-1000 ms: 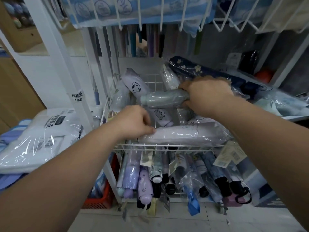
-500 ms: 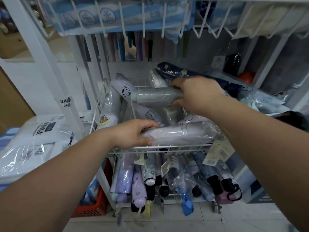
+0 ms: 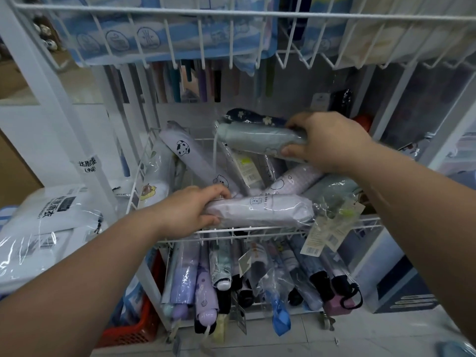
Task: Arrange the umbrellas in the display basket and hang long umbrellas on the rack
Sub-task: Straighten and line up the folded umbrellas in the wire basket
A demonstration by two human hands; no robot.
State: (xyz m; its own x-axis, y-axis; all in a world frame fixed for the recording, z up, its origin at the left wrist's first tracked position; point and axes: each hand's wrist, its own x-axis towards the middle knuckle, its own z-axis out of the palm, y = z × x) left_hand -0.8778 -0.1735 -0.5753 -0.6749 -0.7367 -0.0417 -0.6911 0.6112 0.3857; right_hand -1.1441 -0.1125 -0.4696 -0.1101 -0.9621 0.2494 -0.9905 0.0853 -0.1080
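- Reaching in from the lower left, the left hand (image 3: 190, 210) has its fingers and thumb curled round one end of the lilac umbrella (image 3: 265, 210), which is wrapped in clear film
- That lilac umbrella lies crosswise, roughly level, just inside the front rim of the white wire basket (image 3: 257, 231); paper tags (image 3: 332, 228) hang over the rim at its other end
- Under the basket, the lower umbrellas (image 3: 206, 279) are packed side by side on a slope, handles pointing down toward the floor, with a red crate (image 3: 134, 328) on the floor to their left
- White packs (image 3: 46, 215) in clear bags are stacked left of the rack's post
- Deeper in the basket several more wrapped umbrellas lie criss-crossed, among them a dog umbrella (image 3: 190, 155) that leans with its upper end toward the back left corner
- Coming from the right, the right hand (image 3: 327, 140) grips the right end of the green umbrella (image 3: 257, 137), fingers over the top and thumb underneath
- This green umbrella is held nearly level above the heap in the basket, a thin strap dangling from its left end
- Just behind it lies a navy umbrella (image 3: 255, 117) with pale flowers; whether the two touch cannot be told
- Farther back, long umbrellas (image 3: 180, 83) hang upright in a row
- Overhead, a top basket (image 3: 231, 14) of white wire holds blue and cream packets
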